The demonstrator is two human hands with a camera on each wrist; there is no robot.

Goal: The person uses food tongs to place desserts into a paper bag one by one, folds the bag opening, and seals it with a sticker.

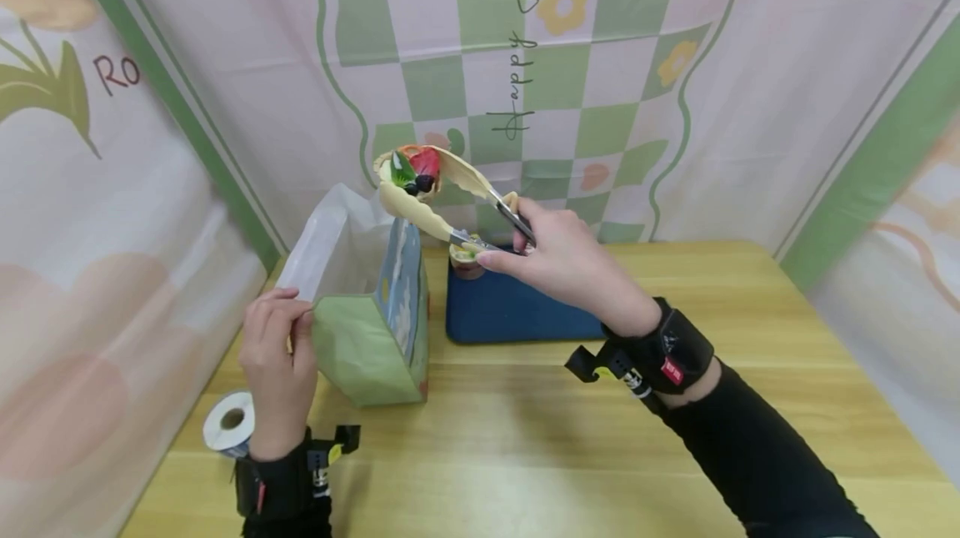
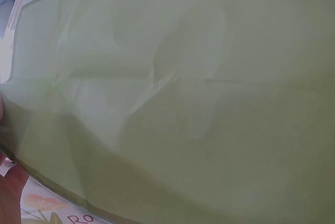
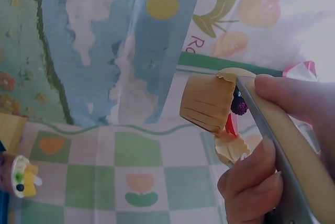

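Observation:
My right hand [image 1: 573, 258] grips a pair of tongs [image 1: 420, 218] with cream-coloured tips and metal arms. Between those tips is a fruit tart [image 1: 425, 164] topped with a strawberry piece, dark berries and a green leaf. It is held up in the air, above and beside the mouth of the paper bag. In the right wrist view the ridged side of the tart [image 3: 201, 103] faces the camera. My left hand [image 1: 277, 354] pinches the near rim of the green paper bag [image 1: 367, 346], which stands with its top open. The bag's green side [image 2: 183, 103] fills the left wrist view.
Behind the bag's right side lies a dark blue tray [image 1: 525, 309]. A second small topped dessert [image 1: 467, 265] sits at its left end, partly behind the tongs. A roll of white labels [image 1: 217, 425] stands beside my left wrist. Patterned cloth [image 1: 495, 79] hangs behind the wooden table [image 1: 525, 455].

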